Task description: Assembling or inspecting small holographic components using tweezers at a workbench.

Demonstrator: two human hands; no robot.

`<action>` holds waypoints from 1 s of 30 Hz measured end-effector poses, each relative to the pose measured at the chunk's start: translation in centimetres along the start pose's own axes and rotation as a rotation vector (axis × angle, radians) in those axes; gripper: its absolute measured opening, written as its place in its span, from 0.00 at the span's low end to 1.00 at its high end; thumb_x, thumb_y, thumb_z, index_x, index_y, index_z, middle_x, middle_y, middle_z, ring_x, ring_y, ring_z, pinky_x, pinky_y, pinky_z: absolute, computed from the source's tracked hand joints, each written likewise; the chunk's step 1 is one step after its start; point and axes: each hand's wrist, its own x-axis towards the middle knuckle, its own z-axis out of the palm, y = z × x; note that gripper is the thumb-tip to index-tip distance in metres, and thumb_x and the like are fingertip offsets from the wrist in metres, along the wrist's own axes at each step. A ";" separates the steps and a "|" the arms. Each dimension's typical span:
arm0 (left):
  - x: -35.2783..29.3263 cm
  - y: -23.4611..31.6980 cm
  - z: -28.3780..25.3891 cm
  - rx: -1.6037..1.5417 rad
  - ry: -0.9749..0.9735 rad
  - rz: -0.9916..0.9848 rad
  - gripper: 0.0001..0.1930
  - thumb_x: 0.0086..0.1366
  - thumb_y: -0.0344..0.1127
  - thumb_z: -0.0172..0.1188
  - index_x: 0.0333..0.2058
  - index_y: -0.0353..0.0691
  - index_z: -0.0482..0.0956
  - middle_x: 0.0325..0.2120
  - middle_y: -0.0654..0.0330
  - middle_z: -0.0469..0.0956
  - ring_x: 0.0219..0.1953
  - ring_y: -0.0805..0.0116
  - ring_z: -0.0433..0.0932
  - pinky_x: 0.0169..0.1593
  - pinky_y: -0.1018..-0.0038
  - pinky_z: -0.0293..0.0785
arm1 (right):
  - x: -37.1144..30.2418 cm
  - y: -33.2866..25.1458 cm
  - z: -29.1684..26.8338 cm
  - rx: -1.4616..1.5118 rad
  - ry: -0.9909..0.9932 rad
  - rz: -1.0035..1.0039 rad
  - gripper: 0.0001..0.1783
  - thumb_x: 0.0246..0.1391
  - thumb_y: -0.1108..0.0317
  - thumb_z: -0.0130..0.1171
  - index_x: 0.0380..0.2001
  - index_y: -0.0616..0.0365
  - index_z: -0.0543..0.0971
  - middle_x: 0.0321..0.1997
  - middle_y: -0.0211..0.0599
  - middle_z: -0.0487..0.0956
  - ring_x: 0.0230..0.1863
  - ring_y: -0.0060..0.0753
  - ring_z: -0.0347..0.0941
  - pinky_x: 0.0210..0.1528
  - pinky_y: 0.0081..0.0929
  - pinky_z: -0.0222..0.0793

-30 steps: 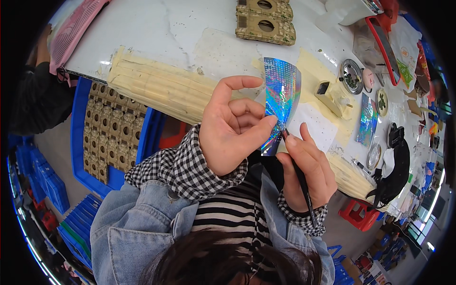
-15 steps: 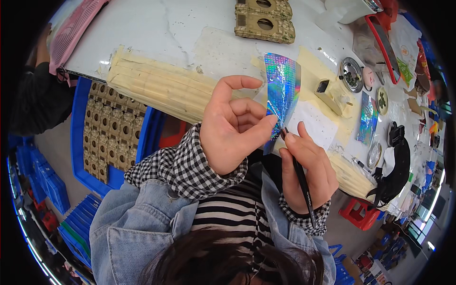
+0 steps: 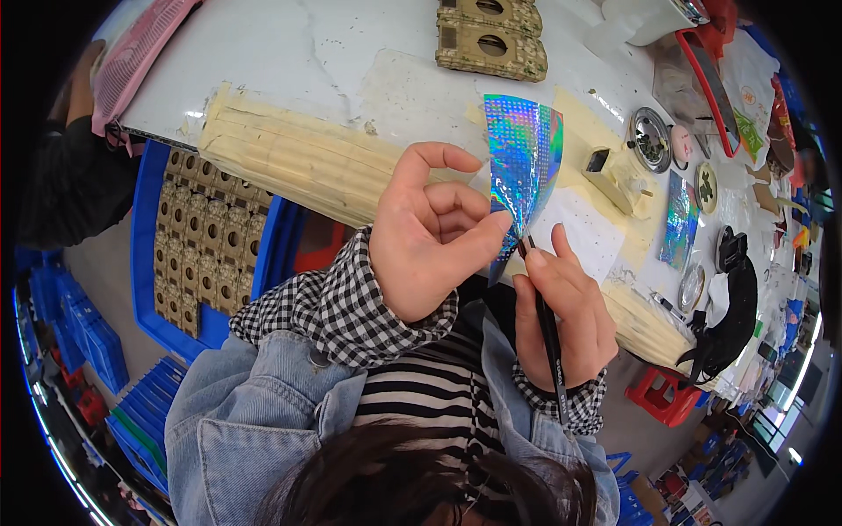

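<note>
A shiny blue holographic sticker sheet (image 3: 524,145) is raised above the table edge, its far end fanned out and its near part bunched narrow. My left hand (image 3: 430,232) pinches its left side with the thumb; the other fingers curl beside it. In my right hand (image 3: 570,307) are slim black tweezers (image 3: 549,337), slanting toward me. Their tip meets the sheet at the narrow part, close to my left thumb. Whether a single sticker is coming off there is too small to tell.
Two camouflage-patterned casings (image 3: 491,48) lie at the far side of the table. To the right are a cream tape dispenser (image 3: 623,180), a round metal dish (image 3: 649,140) of small dark parts and another holographic sheet (image 3: 680,219). A blue crate (image 3: 162,320) of casings stands lower left.
The holographic sheet has turned and its far end now shows wider. The tweezers' rear end has swung slightly left with my right hand. My left hand stays nearly still.
</note>
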 end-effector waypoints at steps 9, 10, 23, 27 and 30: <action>0.0 -0.1 -0.1 -0.018 0.012 -0.007 0.23 0.59 0.19 0.56 0.50 0.36 0.57 0.29 0.60 0.78 0.34 0.78 0.76 0.37 0.83 0.70 | -0.1 0.1 0.1 0.012 -0.006 -0.004 0.16 0.40 0.84 0.66 0.37 0.67 0.78 0.34 0.46 0.79 0.41 0.41 0.79 0.51 0.47 0.73; 0.0 -0.1 -0.1 -0.020 0.017 -0.003 0.23 0.58 0.19 0.57 0.50 0.35 0.57 0.28 0.60 0.78 0.33 0.78 0.76 0.36 0.84 0.71 | -0.1 0.1 0.1 0.012 -0.007 -0.005 0.16 0.40 0.84 0.66 0.37 0.67 0.78 0.34 0.46 0.79 0.41 0.41 0.79 0.52 0.47 0.73; 0.0 -0.3 -0.2 -0.021 0.014 -0.006 0.24 0.58 0.19 0.57 0.49 0.35 0.57 0.29 0.59 0.78 0.33 0.77 0.77 0.37 0.83 0.72 | 0.0 0.1 0.0 0.020 -0.014 0.013 0.15 0.40 0.84 0.65 0.36 0.66 0.78 0.33 0.45 0.80 0.40 0.41 0.80 0.52 0.45 0.73; -0.1 -0.3 -0.2 -0.016 0.009 -0.003 0.24 0.58 0.18 0.57 0.50 0.36 0.57 0.29 0.59 0.78 0.34 0.76 0.77 0.38 0.82 0.72 | 0.2 0.1 -0.1 0.036 -0.018 0.026 0.14 0.40 0.85 0.65 0.35 0.67 0.78 0.33 0.45 0.80 0.40 0.40 0.80 0.51 0.45 0.73; -0.1 -0.3 -0.2 -0.021 0.005 -0.010 0.24 0.58 0.18 0.57 0.50 0.36 0.57 0.29 0.60 0.78 0.34 0.77 0.77 0.38 0.82 0.72 | 0.2 0.0 -0.2 0.044 -0.021 0.035 0.14 0.40 0.85 0.65 0.34 0.67 0.78 0.33 0.45 0.80 0.40 0.40 0.80 0.51 0.45 0.74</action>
